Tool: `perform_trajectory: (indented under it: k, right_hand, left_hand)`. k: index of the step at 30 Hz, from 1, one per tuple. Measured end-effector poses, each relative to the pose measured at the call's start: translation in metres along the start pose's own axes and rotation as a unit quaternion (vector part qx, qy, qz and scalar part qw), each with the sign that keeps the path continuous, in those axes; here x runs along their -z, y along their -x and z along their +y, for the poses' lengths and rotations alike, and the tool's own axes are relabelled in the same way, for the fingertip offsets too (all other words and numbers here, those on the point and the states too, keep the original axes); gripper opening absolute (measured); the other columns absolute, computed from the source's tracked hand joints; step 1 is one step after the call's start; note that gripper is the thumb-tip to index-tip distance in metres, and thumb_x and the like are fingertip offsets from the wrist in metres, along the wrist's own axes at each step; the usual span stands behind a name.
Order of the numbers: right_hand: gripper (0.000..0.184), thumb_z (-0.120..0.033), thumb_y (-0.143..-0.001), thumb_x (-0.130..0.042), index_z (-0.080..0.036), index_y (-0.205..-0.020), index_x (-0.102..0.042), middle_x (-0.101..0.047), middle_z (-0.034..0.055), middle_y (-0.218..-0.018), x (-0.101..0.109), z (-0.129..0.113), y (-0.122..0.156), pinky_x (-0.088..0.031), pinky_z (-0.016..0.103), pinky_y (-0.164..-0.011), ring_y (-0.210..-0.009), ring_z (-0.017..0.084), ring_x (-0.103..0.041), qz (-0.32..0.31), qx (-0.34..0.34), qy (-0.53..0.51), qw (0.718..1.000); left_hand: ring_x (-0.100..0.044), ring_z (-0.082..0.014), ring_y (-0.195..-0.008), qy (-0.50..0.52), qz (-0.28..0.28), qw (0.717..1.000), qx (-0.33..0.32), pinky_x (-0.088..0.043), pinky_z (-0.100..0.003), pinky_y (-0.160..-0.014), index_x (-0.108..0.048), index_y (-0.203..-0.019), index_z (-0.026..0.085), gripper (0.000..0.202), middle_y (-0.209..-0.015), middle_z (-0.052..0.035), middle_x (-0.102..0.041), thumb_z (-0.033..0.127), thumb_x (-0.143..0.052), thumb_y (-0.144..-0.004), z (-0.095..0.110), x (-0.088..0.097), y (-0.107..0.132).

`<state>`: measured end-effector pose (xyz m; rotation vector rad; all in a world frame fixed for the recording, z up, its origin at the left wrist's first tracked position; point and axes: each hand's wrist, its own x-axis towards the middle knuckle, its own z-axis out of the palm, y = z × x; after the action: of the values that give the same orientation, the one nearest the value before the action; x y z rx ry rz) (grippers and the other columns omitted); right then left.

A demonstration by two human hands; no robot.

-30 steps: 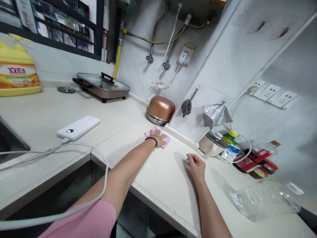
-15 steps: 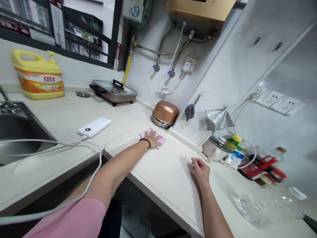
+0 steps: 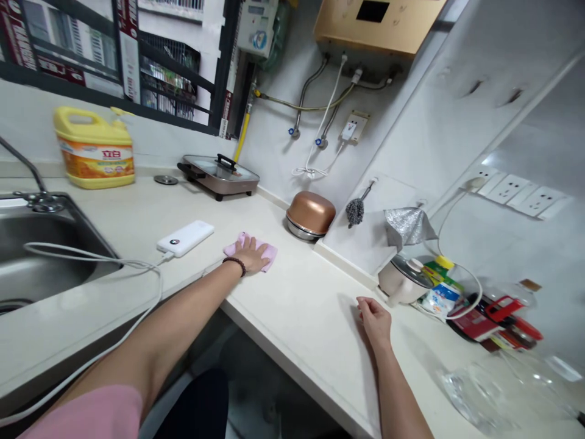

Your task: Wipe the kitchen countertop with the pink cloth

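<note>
My left hand (image 3: 252,253), with a beaded bracelet (image 3: 234,266) at its wrist, lies flat with fingers spread on a pink cloth (image 3: 270,252). It presses the cloth against the white countertop (image 3: 297,305), close to the seam at the counter's corner. On the right, my right hand (image 3: 375,320) is loosely curled, with its side close to or on the countertop, and I see nothing in it. A white power bank (image 3: 185,239) with a cable plugged in lies left of the cloth. An upturned copper-coloured pot (image 3: 311,212) sits behind it, near the wall.
At the left are a steel sink (image 3: 98,235) and a yellow detergent jug (image 3: 97,149). An electric pan (image 3: 219,174) stands at the back. To the right are a small lidded pot (image 3: 402,280), seasoning packets (image 3: 441,299) and clear glassware (image 3: 479,390). The white cable (image 3: 158,299) hangs over the front edge.
My left hand has slid left across the countertop, taking the pink cloth with it, away from the copper pot. My right hand stays in nearly the same place. The view has shifted slightly.
</note>
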<state>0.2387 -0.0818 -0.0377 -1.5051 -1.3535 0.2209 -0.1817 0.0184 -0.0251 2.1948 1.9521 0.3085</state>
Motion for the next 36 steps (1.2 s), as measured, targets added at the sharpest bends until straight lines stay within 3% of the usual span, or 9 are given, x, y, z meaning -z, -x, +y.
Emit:
perform_trajectory:
  k: [5,12,15,18,22,29,32,36]
  right_hand:
    - [0.051,-0.067,-0.073,-0.066,-0.016,-0.080,-0.074,-0.069,0.0040,-0.069,0.001,0.001,0.000,-0.045,0.030,-0.056,-0.055,0.017,-0.054,-0.007,-0.017,0.002,1.000]
    - [0.052,-0.066,-0.071,-0.068,-0.016,-0.079,-0.074,-0.066,0.0028,-0.063,-0.002,0.001,0.000,-0.044,0.029,-0.054,-0.054,0.016,-0.052,-0.006,-0.020,-0.016,1.000]
    - [0.052,-0.066,-0.072,-0.068,-0.015,-0.080,-0.075,-0.065,0.0020,-0.062,-0.006,0.002,-0.001,-0.043,0.029,-0.055,-0.054,0.015,-0.051,-0.007,-0.019,-0.018,1.000]
    - [0.053,-0.066,-0.072,-0.067,-0.015,-0.083,-0.076,-0.066,0.0022,-0.063,-0.010,0.001,-0.002,-0.042,0.028,-0.056,-0.055,0.015,-0.051,-0.007,-0.024,-0.024,0.999]
    - [0.055,-0.067,-0.072,-0.067,-0.014,-0.083,-0.075,-0.065,0.0026,-0.062,-0.012,-0.001,-0.002,-0.041,0.028,-0.055,-0.054,0.015,-0.050,-0.010,-0.022,-0.030,0.999]
    - [0.053,-0.066,-0.071,-0.068,-0.015,-0.081,-0.075,-0.068,0.0041,-0.068,-0.008,-0.001,-0.003,-0.043,0.029,-0.056,-0.055,0.016,-0.053,0.000,-0.026,-0.020,0.999]
    - [0.053,-0.066,-0.071,-0.068,-0.014,-0.081,-0.075,-0.068,0.0043,-0.068,-0.006,-0.002,-0.002,-0.044,0.029,-0.055,-0.054,0.016,-0.053,-0.002,-0.027,-0.024,0.999]
    - [0.051,-0.064,-0.071,-0.070,-0.014,-0.081,-0.074,-0.068,0.0037,-0.067,-0.002,-0.005,0.001,-0.044,0.028,-0.055,-0.054,0.015,-0.053,0.011,-0.027,-0.041,0.999]
  left_hand:
    - [-0.007,-0.0441,-0.151,-0.013,-0.005,1.000,0.009,-0.007,-0.062,-0.116,-0.025,-0.160,0.025,0.077,-0.166,-0.0187,-0.015,0.060,-0.036,-0.093,-0.007,0.002,0.040]
    - [-0.006,-0.0392,-0.153,-0.036,-0.014,0.999,-0.010,-0.009,-0.056,-0.119,-0.021,-0.161,0.024,0.073,-0.167,-0.0160,-0.014,0.058,-0.032,-0.096,-0.016,-0.001,0.103]
    - [-0.005,-0.0379,-0.153,-0.046,-0.028,0.998,-0.031,-0.009,-0.055,-0.120,-0.021,-0.161,0.025,0.072,-0.167,-0.0154,-0.012,0.057,-0.032,-0.097,-0.013,0.001,0.117]
    - [-0.002,-0.0364,-0.153,-0.039,-0.059,0.993,-0.094,-0.008,-0.054,-0.120,-0.023,-0.160,0.027,0.073,-0.167,-0.0130,-0.010,0.060,-0.034,-0.096,-0.001,0.005,0.122]
    - [0.002,-0.0331,-0.154,-0.001,-0.107,0.974,-0.202,-0.007,-0.054,-0.121,-0.025,-0.159,0.032,0.074,-0.168,-0.0086,-0.008,0.065,-0.037,-0.094,0.036,0.003,0.125]
    - [0.002,-0.0355,-0.154,0.056,-0.153,0.914,-0.372,-0.001,-0.059,-0.120,-0.033,-0.157,0.032,0.078,-0.168,-0.0088,-0.010,0.067,-0.045,-0.088,0.141,-0.031,0.134]
    - [0.002,-0.0359,-0.154,0.065,-0.175,0.900,-0.395,0.001,-0.062,-0.118,-0.032,-0.157,0.032,0.080,-0.168,-0.0102,-0.009,0.068,-0.045,-0.087,0.175,-0.047,0.120]
    - [0.000,-0.0380,-0.153,0.070,-0.158,0.918,-0.358,0.002,-0.066,-0.116,-0.035,-0.156,0.034,0.081,-0.168,-0.0086,-0.013,0.069,-0.048,-0.084,0.200,-0.058,0.076]
